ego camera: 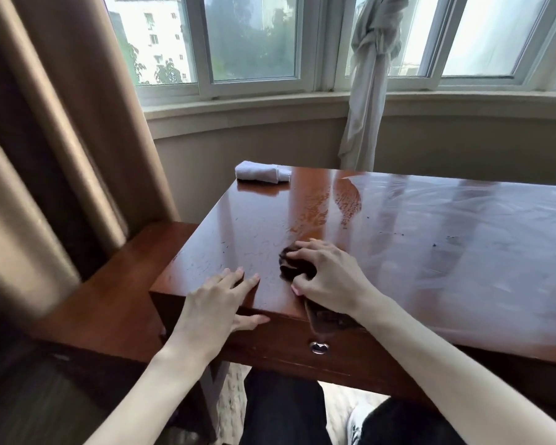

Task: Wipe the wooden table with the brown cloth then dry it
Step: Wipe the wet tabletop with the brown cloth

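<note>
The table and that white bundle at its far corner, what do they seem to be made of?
The table looks like reddish-brown wood under a glossy varnish: it mirrors the window, and water beads on it. The white bundle looks like soft folded cloth, matte, with rolled edges; whether cotton or something else is not clear.

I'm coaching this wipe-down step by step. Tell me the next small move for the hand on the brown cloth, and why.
Probably sweep the brown cloth left, toward the left hand braced at the table corner. The right hand grips it bunched near the front edge; wet streaks show beyond it, while the near left patch looks dry and speckled.
</note>
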`<move>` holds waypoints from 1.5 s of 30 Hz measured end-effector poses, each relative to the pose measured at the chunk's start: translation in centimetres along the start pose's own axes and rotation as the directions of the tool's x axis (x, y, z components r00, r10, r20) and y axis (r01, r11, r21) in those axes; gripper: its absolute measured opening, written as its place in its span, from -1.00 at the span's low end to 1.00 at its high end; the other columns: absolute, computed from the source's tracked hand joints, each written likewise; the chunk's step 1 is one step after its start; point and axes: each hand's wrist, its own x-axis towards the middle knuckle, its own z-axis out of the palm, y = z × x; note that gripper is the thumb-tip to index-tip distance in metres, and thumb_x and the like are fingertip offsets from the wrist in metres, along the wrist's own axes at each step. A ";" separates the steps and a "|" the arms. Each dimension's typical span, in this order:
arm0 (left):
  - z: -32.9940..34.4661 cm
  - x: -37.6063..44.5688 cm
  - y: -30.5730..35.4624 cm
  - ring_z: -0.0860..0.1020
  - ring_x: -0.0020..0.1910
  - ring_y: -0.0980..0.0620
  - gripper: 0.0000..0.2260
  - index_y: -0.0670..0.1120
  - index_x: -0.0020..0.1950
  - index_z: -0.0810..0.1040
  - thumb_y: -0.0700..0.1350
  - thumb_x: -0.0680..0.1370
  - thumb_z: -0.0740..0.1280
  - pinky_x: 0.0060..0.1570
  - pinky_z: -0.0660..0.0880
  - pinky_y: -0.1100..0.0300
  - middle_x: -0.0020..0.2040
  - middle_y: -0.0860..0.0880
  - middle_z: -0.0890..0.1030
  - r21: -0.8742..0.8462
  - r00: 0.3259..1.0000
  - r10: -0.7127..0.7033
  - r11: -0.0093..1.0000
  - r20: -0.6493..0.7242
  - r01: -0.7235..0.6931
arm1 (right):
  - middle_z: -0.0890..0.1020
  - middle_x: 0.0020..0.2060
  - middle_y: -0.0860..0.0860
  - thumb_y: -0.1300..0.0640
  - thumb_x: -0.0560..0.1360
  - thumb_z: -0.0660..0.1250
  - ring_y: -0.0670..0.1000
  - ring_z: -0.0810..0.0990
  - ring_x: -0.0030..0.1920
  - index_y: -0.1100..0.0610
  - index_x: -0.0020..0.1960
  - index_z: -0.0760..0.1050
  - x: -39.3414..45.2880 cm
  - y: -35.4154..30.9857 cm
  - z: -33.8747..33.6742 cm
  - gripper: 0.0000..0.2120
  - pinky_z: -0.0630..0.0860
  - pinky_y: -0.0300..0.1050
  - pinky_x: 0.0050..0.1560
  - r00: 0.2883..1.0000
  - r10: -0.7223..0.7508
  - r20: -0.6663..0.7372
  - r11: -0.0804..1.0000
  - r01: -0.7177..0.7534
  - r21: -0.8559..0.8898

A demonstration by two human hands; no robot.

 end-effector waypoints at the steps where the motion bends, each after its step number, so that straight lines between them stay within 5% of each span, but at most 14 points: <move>1: -0.1 0.0 0.0 0.71 -0.03 -0.03 -0.33 0.10 0.19 0.70 0.44 0.21 0.34 -0.40 0.64 0.04 0.10 0.02 0.71 -0.015 1.000 0.000 1.000 -0.009 0.000 | 0.52 0.39 -0.17 -0.04 0.39 0.38 -0.11 0.37 0.45 -0.15 0.32 0.58 -0.2 0.3 -0.5 -0.52 0.36 -0.06 0.43 0.997 -0.044 0.065 0.999 0.044 0.005; 4: -0.4 0.0 0.3 0.71 0.00 -0.05 -0.33 0.09 0.18 0.70 0.42 0.19 0.41 -0.37 0.64 0.04 0.11 0.01 0.71 -0.034 0.999 -0.023 0.999 -0.046 0.022 | 0.49 0.42 -0.11 -0.12 0.40 0.36 -0.01 0.36 0.46 -0.20 0.37 0.53 2.6 1.8 -1.7 -0.48 0.41 0.04 0.39 0.997 -0.019 0.071 0.994 0.027 -0.107; 8: -0.5 -0.2 0.5 0.71 0.00 -0.08 -0.32 0.05 0.18 0.71 0.40 0.18 0.45 -0.31 0.65 0.02 0.11 -0.03 0.71 0.000 0.999 -0.009 1.000 -0.031 0.009 | 0.48 0.43 -0.04 0.03 0.45 0.35 0.05 0.40 0.44 -0.08 0.40 0.53 3.0 -0.8 -0.7 -0.50 0.46 0.03 0.32 0.987 0.153 -0.051 0.983 -0.157 -0.099; 14: -0.6 -0.1 0.2 0.71 -0.01 -0.04 -0.31 0.09 0.20 0.69 0.43 0.18 0.48 -0.28 0.65 0.03 0.12 0.02 0.70 -0.002 0.999 -0.016 1.000 -0.030 0.016 | 0.50 0.42 -0.22 -0.02 0.44 0.35 -0.15 0.41 0.43 -0.21 0.32 0.58 -0.7 0.0 -1.0 -0.56 0.42 -0.08 0.34 0.999 0.027 -0.038 0.999 -0.026 0.030; 18: -1.5 -0.4 0.4 0.71 -0.01 -0.02 -0.31 0.14 0.25 0.66 0.49 0.25 0.40 -0.28 0.65 0.06 0.16 0.07 0.69 0.016 1.000 -0.023 1.000 0.022 0.023 | 0.55 0.39 -0.04 0.05 0.46 0.34 0.08 0.44 0.40 -0.05 0.33 0.59 3.2 1.4 -0.7 -0.57 0.45 0.01 0.31 0.955 0.244 -0.166 0.965 -0.257 -0.060; 22: -2.8 -0.5 0.9 0.65 0.16 0.01 -0.27 0.20 0.37 0.56 0.55 0.33 0.19 -0.03 0.63 0.05 0.31 0.11 0.60 -0.051 0.999 -0.032 0.998 0.040 0.034 | 0.50 0.40 -0.22 0.02 0.48 0.32 -0.10 0.36 0.45 -0.16 0.33 0.57 -1.0 0.8 0.1 -0.58 0.40 -0.02 0.35 0.998 0.039 -0.040 0.999 -0.040 -0.023; 25: -4.8 0.5 1.4 0.44 0.43 0.00 -0.21 0.23 0.55 0.29 0.57 0.41 0.10 0.35 0.42 0.01 0.50 0.12 0.40 -0.135 0.978 -0.067 0.986 0.197 0.095 | 0.54 0.35 -0.22 0.01 0.48 0.30 -0.07 0.45 0.38 -0.17 0.29 0.60 1.7 2.5 -1.2 -0.61 0.49 0.00 0.26 0.991 0.110 -0.073 0.994 -0.110 -0.004; 28: -5.7 2.1 3.0 0.30 0.52 0.02 -0.22 0.21 0.60 0.18 0.54 0.45 0.07 0.43 0.31 -0.05 0.56 0.10 0.29 -0.244 0.970 -0.027 0.966 0.242 0.088 | 0.55 0.37 -0.14 0.05 0.49 0.31 -0.03 0.43 0.40 -0.11 0.33 0.59 2.7 2.3 -0.6 -0.58 0.44 -0.02 0.32 0.984 0.123 -0.129 0.977 -0.143 -0.160; 31: -4.5 5.6 3.7 0.36 0.46 0.04 -0.38 0.17 0.54 0.32 0.42 0.55 0.14 0.40 0.38 -0.02 0.48 0.10 0.40 -0.333 0.986 -0.010 0.941 0.164 0.065 | 0.53 0.37 -0.24 0.04 0.49 0.31 -0.16 0.39 0.43 -0.19 0.31 0.59 0.9 1.8 -0.4 -0.59 0.40 -0.09 0.36 1.000 -0.004 -0.008 1.000 0.004 0.004; 34: -2.1 10.7 3.5 0.43 0.40 -0.02 -0.52 0.12 0.47 0.43 0.28 0.62 0.16 0.36 0.41 -0.04 0.40 0.05 0.48 -0.370 0.981 -0.039 0.922 0.191 0.109 | 0.55 0.34 -0.22 0.01 0.49 0.30 -0.10 0.46 0.37 -0.19 0.28 0.61 4.4 4.6 -1.4 -0.62 0.48 -0.03 0.27 0.988 0.124 -0.087 0.992 -0.123 0.019; 39: 1.0 16.0 2.9 0.30 0.50 0.01 -0.48 0.16 0.47 0.43 0.35 0.60 0.07 0.46 0.27 0.01 0.47 0.04 0.42 -0.348 0.986 -0.013 0.935 0.168 0.072 | 0.61 0.28 -0.14 0.00 0.48 0.31 0.06 0.54 0.29 -0.16 0.25 0.63 10.8 9.7 -1.5 -0.64 0.51 0.04 0.23 0.943 0.287 -0.170 0.956 -0.293 -0.008; 45: 2.9 22.0 1.9 0.06 0.61 -0.04 -0.33 0.30 0.57 0.18 0.51 0.50 -0.05 0.56 0.09 -0.11 0.61 0.02 0.20 -0.249 0.981 -0.011 0.967 0.193 0.060 | 0.64 0.22 -0.10 -0.01 0.42 0.28 0.10 0.57 0.25 -0.18 0.21 0.64 18.5 18.1 -3.2 -0.61 0.54 0.06 0.19 0.896 0.397 -0.200 0.913 -0.408 -0.014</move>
